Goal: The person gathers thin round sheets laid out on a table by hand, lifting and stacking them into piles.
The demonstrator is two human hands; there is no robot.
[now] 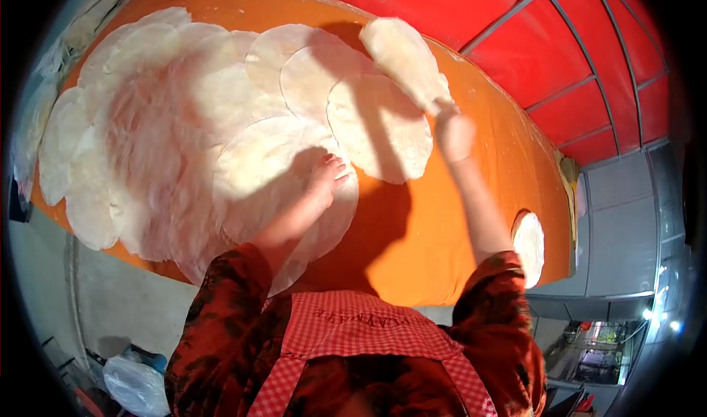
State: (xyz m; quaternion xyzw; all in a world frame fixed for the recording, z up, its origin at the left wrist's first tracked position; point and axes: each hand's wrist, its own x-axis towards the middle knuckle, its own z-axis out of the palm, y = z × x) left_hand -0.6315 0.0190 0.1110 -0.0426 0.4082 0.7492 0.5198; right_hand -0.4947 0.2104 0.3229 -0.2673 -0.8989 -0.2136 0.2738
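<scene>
Thin round flatbreads lie overlapping on an orange cloth-covered table. My right hand, slightly blurred, is closed on the near end of a flatbread at the table's far side. That flatbread looks narrow and slanted, partly over another round one. Over the right part of a large flatbread is my left hand, its fingers loosely bent and slightly apart. Nothing shows in it; whether it touches the bread I cannot tell.
A small stack of pale rounds sits at the table's right edge. Red panels with grey bars rise behind the table. A plastic-wrapped bundle stands at lower left, below table height.
</scene>
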